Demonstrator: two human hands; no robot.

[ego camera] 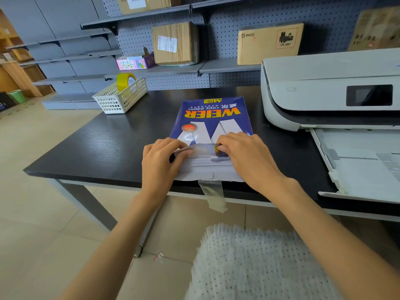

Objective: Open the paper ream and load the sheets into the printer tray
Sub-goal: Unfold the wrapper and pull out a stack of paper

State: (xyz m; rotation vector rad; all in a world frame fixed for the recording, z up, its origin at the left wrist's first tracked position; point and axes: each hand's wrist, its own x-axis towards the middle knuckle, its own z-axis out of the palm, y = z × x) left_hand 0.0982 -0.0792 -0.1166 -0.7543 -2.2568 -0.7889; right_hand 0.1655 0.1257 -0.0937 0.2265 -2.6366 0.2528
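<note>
Blue glossy wrapping covered the flat rectangular paper ream (211, 124), which lay on the black wood-grain bench (108, 146) with its near end at the bench's front edge and its yellow "WEIER" lettering reading upside down to the wearer. At that near end the wrapper was opened, showing the white edges of the stacked sheets (207, 164). The left hand (161, 161) gripped the ream's near left corner, its fingers curled over the lifted wrapper flap, while the right hand (244, 152) did the same at the near right corner, fingertips pinching the flap's edge. A clear strip of tape (213, 195) hung from the ream's near end over the bench edge, towards 6 o'clock. At 3 o'clock from the ream sat the white and grey printer (324, 92), and below it the pale printer tray (359, 165) was pulled out, projecting past the bench edge. At 10 o'clock from the ream a white plastic mesh basket (121, 96) held a yellow roll of tape (125, 81). Beyond, at 12 o'clock, brown cardboard boxes (174, 43) stood on grey pegboard shelving (216, 66).
</note>
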